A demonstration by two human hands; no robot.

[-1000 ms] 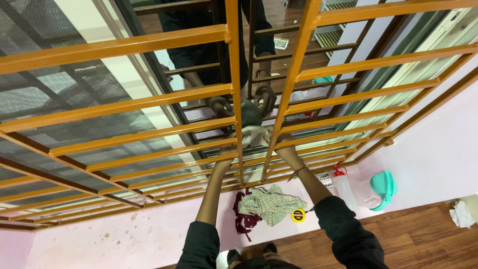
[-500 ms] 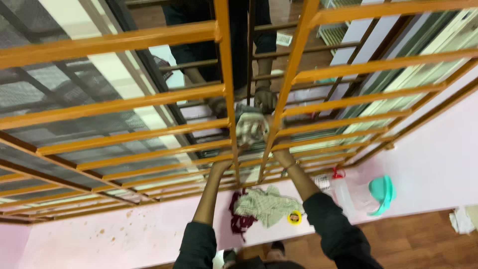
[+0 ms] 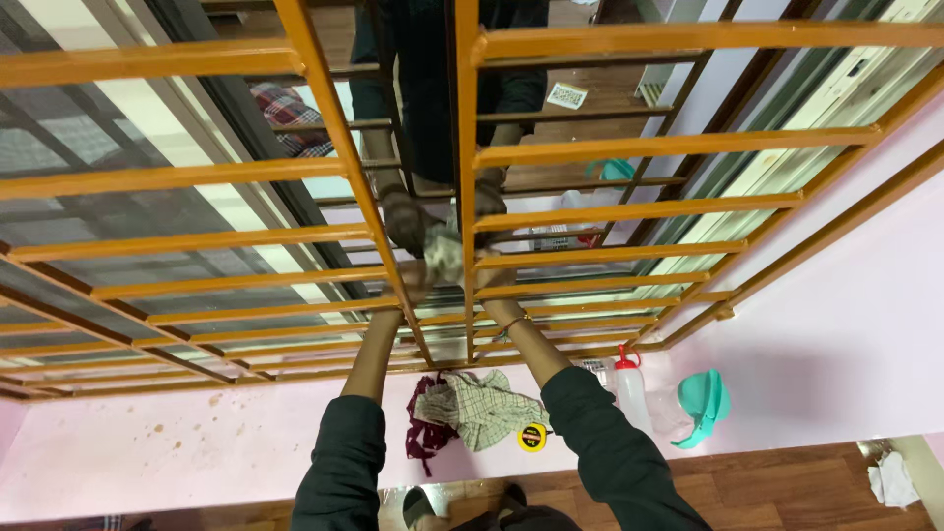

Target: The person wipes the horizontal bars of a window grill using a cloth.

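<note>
a: why are both arms pushed through the orange window grille (image 3: 629, 147)?

b: the glass sits behind the bars, so the only way to reach it is through the gaps. the left hand (image 3: 413, 280) and the right hand (image 3: 489, 267) go in on either side of one upright bar, and a pale wiping cloth (image 3: 444, 258) sits bunched between them, against the pane.

a: and the grip?

b: both hands look curled onto the cloth — the bars hide the fingers, so how tightly i cannot tell.

a: anything close by?

b: below the wrists, on the pink sill (image 3: 197, 452), lies a checked rag (image 3: 482, 405) beside a yellow tape measure (image 3: 532, 437); further right a spray bottle (image 3: 629, 388) and a teal-lidded jug (image 3: 700, 405).
</note>
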